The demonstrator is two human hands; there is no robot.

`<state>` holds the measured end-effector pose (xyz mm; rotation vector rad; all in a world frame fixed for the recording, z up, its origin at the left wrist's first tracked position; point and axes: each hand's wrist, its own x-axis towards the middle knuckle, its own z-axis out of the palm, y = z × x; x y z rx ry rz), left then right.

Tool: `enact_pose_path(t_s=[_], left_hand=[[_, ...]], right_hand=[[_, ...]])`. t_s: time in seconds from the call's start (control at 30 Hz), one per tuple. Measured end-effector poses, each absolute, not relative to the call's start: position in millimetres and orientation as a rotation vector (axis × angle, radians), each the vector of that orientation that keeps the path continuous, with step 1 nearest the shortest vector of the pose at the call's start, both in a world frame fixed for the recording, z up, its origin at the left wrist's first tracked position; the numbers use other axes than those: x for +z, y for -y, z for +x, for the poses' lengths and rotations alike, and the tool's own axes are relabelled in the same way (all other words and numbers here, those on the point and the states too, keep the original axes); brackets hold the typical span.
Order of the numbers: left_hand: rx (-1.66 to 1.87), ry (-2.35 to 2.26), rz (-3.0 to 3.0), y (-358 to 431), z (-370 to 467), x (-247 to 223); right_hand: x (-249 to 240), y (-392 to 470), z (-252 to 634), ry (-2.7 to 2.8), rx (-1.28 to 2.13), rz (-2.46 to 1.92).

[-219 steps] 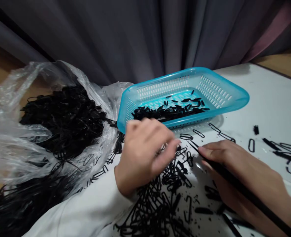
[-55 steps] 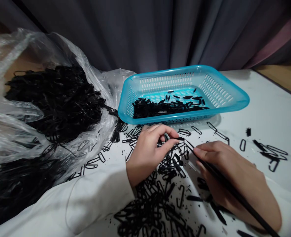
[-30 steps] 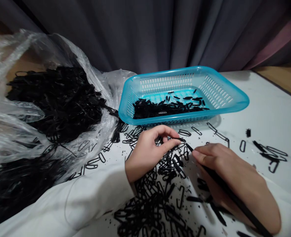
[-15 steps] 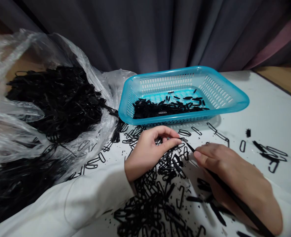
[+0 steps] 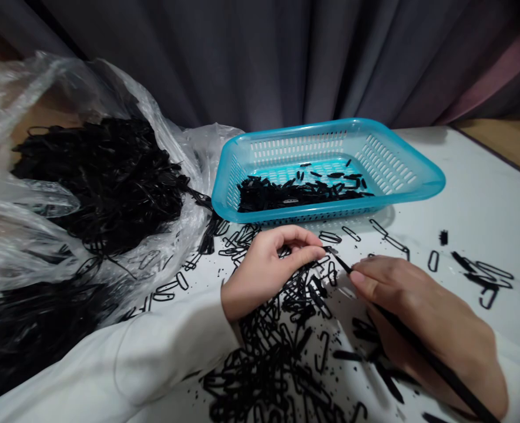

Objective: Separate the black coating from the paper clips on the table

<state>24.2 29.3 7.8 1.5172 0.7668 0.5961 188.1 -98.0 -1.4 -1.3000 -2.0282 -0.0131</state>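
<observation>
My left hand point(image 5: 275, 267) is closed in a pinch, thumb against forefinger, at the tip of a thin black piece. Most of what lies between those fingertips is hidden. A long black strip point(image 5: 436, 358) passes under my right hand point(image 5: 431, 311), which is closed round it. The strip's narrow front end reaches my left fingertips, where a small greyish bit shows. Beneath both hands lies a heap of black loop-shaped offcuts point(image 5: 260, 376) on the white table.
Behind the hands stands a blue plastic basket point(image 5: 330, 208) with small black pieces in it. To the left, a clear plastic bag point(image 5: 154, 111) lies open around tangled black strips point(image 5: 105, 182). More loops point(image 5: 434, 261) are scattered at the right; a grey curtain point(image 5: 260, 64) hangs behind.
My right hand has shifted slightly right, away from my left fingertips, and more of the strip's thin end shows between them. My left hand has hardly moved.
</observation>
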Motion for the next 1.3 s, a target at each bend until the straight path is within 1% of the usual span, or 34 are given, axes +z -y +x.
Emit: enact_pose_path(t_s=[0.4,0.83,1.13,1.3], left_hand=[[0.544,-0.691,1.499,-31.4,22.9,9.5],[0.514,-0.666,1.519,-30.9,23.5,13.6],[0.473,-0.679,1.632,-29.9,23.0,11.0],[0.581,-0.730,1.631,-29.4,22.9,7.8]], right_hand=[[10.5,93.8,183.0,1.909,-0.093,-1.278],[9.1,96.7,184.3,1.915,-0.066,-1.225],[7.7,99.5,183.6,1.846,-0.094,-1.276],[9.4,96.9,178.1,1.752,-0.079,-1.302]])
